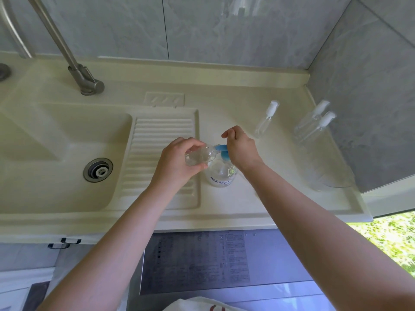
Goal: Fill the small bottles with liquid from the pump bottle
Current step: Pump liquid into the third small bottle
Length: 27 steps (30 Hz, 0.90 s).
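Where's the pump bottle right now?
In the head view the pump bottle stands on the counter just right of the ribbed drainboard, under the right hand, its blue spout at the small bottle in the left hand.

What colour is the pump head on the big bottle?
Blue: the pump head shows under the right hand, head view.

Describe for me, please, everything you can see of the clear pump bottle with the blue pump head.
The clear plastic pump bottle with the blue pump head stands upright on the cream counter, just right of the ribbed drainboard. Its rounded body looks filled with clear liquid and carries a white label with blue print. The right hand rests on the pump head. The left hand holds a small clear bottle tilted, its mouth at the blue spout.
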Available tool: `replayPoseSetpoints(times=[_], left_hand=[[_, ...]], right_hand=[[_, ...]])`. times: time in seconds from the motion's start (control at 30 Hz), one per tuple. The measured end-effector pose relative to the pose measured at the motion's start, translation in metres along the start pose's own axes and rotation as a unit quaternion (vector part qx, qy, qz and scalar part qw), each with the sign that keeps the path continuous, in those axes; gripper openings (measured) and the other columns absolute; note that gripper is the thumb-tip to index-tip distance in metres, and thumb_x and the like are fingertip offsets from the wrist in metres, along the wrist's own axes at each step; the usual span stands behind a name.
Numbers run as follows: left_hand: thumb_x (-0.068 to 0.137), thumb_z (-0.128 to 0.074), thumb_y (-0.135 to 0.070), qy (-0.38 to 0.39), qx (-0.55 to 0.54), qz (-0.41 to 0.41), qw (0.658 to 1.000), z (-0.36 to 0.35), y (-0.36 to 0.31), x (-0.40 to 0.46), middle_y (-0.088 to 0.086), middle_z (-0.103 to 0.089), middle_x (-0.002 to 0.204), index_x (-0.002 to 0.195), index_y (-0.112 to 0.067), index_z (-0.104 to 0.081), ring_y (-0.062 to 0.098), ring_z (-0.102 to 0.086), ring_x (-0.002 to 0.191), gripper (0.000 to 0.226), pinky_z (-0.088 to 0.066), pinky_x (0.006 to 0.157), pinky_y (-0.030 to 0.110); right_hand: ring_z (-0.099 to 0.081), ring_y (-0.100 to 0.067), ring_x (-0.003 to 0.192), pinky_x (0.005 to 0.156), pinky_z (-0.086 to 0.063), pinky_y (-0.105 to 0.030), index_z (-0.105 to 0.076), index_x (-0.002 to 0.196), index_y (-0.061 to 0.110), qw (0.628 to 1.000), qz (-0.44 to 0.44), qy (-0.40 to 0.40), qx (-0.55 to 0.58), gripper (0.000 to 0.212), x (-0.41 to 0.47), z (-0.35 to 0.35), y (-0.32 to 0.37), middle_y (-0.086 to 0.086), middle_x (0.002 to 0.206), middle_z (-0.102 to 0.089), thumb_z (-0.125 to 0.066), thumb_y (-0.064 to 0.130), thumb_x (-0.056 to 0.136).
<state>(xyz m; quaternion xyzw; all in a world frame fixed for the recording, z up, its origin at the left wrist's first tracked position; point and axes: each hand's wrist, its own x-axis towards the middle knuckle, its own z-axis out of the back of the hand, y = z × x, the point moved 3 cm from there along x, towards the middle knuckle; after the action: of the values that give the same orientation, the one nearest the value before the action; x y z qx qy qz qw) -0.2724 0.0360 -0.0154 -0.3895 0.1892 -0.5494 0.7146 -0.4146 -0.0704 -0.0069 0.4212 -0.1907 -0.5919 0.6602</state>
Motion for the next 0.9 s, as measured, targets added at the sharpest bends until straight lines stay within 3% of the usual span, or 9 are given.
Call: replayPoseSetpoints(times=[0.17, 0.27, 0.4, 0.53, 0.77, 0.9], left_hand=[[0.064, -0.088, -0.019, -0.006, -0.003, 0.002, 1.0, 0.0025, -0.0016, -0.0019, -0.011, -0.062, 0.096, 0.106, -0.026, -0.069, 0.002, -0.056, 0.086, 0.047, -0.035, 0.078, 0.001], [0.064, -0.088, -0.018, -0.008, -0.005, -0.004, 1.0, 0.0032, -0.0021, -0.0013, -0.012, -0.062, 0.096, 0.105, -0.026, -0.069, 0.004, -0.058, 0.086, 0.047, -0.036, 0.079, 0.003], [0.063, -0.088, -0.017, -0.007, -0.003, -0.003, 1.0, 0.0025, -0.003, 0.0002, -0.01, -0.063, 0.097, 0.104, -0.026, -0.069, 0.003, -0.057, 0.086, 0.047, -0.035, 0.078, 0.001], [0.062, -0.089, -0.016, -0.001, 0.001, -0.006, 1.0, 0.0015, -0.0016, 0.0003, -0.006, -0.063, 0.097, 0.105, -0.025, -0.07, -0.007, -0.053, 0.084, 0.047, -0.033, 0.077, -0.001], [0.061, -0.089, -0.016, -0.013, -0.014, -0.006, 1.0, 0.0033, -0.0012, 0.001, -0.009, -0.063, 0.097, 0.106, -0.027, -0.071, 0.009, -0.059, 0.087, 0.049, -0.039, 0.08, 0.006], [0.061, -0.09, -0.016, -0.013, -0.016, -0.008, 1.0, 0.0044, -0.001, 0.0024, -0.008, -0.064, 0.098, 0.106, -0.027, -0.071, 0.007, -0.059, 0.086, 0.05, -0.037, 0.078, 0.001]], right_hand=[[-0.055, -0.023, 0.099, 0.083, -0.044, -0.033, -0.06, 0.122, 0.018, 0.998, -0.029, 0.054, 0.027, 0.04, 0.0026, 0.0053, -0.001, 0.002, 0.113, -0.058, -0.033, 0.04, 0.102], [-0.058, -0.026, 0.102, 0.09, -0.048, -0.04, -0.06, 0.119, 0.019, 0.997, -0.037, 0.061, 0.02, 0.042, 0.0032, 0.0068, -0.0014, -0.003, 0.117, -0.061, -0.036, 0.048, 0.099], [-0.057, -0.026, 0.102, 0.085, -0.048, -0.036, -0.058, 0.122, 0.017, 0.998, -0.025, 0.045, 0.02, 0.039, 0.0022, 0.0017, 0.0004, 0.001, 0.111, -0.062, -0.035, 0.041, 0.102], [-0.059, -0.03, 0.105, 0.093, -0.048, -0.039, -0.057, 0.123, 0.016, 1.0, -0.01, 0.017, 0.008, 0.04, -0.0021, -0.0004, 0.0008, -0.002, 0.11, -0.064, -0.033, 0.042, 0.103], [-0.057, -0.024, 0.105, 0.094, -0.046, -0.04, -0.06, 0.119, 0.021, 0.996, -0.041, 0.074, 0.019, 0.045, 0.0011, 0.0062, 0.0006, -0.003, 0.119, -0.06, -0.034, 0.052, 0.1], [-0.058, -0.023, 0.097, 0.085, -0.049, -0.037, -0.06, 0.116, 0.016, 0.998, -0.033, 0.06, 0.011, 0.041, 0.0024, 0.0055, 0.0018, -0.002, 0.113, -0.061, -0.035, 0.044, 0.1]])
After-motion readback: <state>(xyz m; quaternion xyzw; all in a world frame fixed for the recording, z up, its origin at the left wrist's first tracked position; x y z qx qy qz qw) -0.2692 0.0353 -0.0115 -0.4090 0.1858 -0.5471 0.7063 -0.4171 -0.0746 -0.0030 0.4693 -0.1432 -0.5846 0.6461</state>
